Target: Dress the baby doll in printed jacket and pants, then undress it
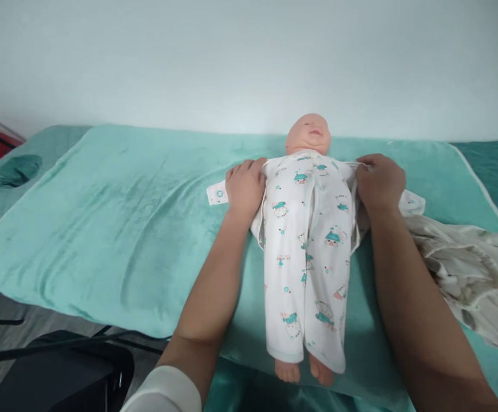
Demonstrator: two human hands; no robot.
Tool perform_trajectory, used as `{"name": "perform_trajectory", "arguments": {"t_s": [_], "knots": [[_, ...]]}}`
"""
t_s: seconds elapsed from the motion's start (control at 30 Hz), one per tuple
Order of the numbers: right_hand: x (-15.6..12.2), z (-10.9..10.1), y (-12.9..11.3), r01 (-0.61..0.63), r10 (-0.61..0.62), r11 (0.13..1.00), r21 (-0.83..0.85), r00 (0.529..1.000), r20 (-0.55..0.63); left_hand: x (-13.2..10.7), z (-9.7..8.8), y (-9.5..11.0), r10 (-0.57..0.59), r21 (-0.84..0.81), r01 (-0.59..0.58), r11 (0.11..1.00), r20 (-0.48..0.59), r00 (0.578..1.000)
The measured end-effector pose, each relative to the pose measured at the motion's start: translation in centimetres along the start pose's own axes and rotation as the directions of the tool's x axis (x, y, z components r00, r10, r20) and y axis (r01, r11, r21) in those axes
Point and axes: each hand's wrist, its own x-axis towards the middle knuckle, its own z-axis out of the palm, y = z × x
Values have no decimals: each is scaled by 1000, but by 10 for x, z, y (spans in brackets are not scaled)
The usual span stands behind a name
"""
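Note:
A baby doll (308,134) lies on its back, its head toward the wall. White printed baby pants (287,274) cover its front from the neck down, with both bare feet sticking out at the leg ends. My left hand (245,186) is closed on the upper edge of the pants at one side. On the opposite side, my right hand (380,180) pinches the other upper corner, pulling the edge taut. White printed sleeve ends (217,193) stick out beyond both hands; the doll's arms are hidden.
A teal towel (103,229) covers the padded bed, which has a round hole (16,170) at its left end. Crumpled pale clothing (481,274) lies at the right. A white wall (189,63) rises behind. Below left stands a black chair (60,372).

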Motion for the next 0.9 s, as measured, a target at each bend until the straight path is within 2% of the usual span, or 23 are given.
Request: {"name": "perform_trajectory", "arguments": {"t_s": [0.1,0.23,0.3,0.37,0.4,0.47,0.5,0.53,0.6,0.67,0.8,0.9], "knots": [[3,-4,13,98,-95,992,86,995,-31,1,-3,-2,-109,48,111,993,-43,993],[-4,-8,5,208,-193,959,191,977,-93,2,-3,-3,-123,30,124,992,-55,991],[-14,-15,-13,269,-238,930,251,960,-150,2,-1,-4,-122,-1,122,992,-67,990],[-28,-25,-37,328,-292,885,332,944,-153,2,1,-5,-128,-15,127,992,-72,989],[-36,-31,-51,341,-313,861,378,940,-137,1,2,-5,-131,-19,130,991,-74,989],[-49,-41,-79,355,-398,810,467,917,-8,0,2,-5,-134,-25,133,991,-76,988],[-54,-44,-92,377,-465,790,484,882,73,0,2,-4,-138,-22,137,990,-75,988],[-56,-44,-104,419,-541,774,475,827,152,0,2,-3,-142,-13,142,990,-70,987],[-57,-38,-126,544,-659,745,387,691,296,0,1,-2,-147,18,148,989,-51,988],[-50,-22,-144,657,-689,712,246,587,426,0,0,-1,-145,37,147,989,-41,989],[-33,16,-173,747,-606,664,31,513,608,0,2,-3,-147,24,148,989,-41,988],[-26,33,-185,777,-587,630,-23,495,641,1,3,-5,-144,4,144,990,-39,989]]}}
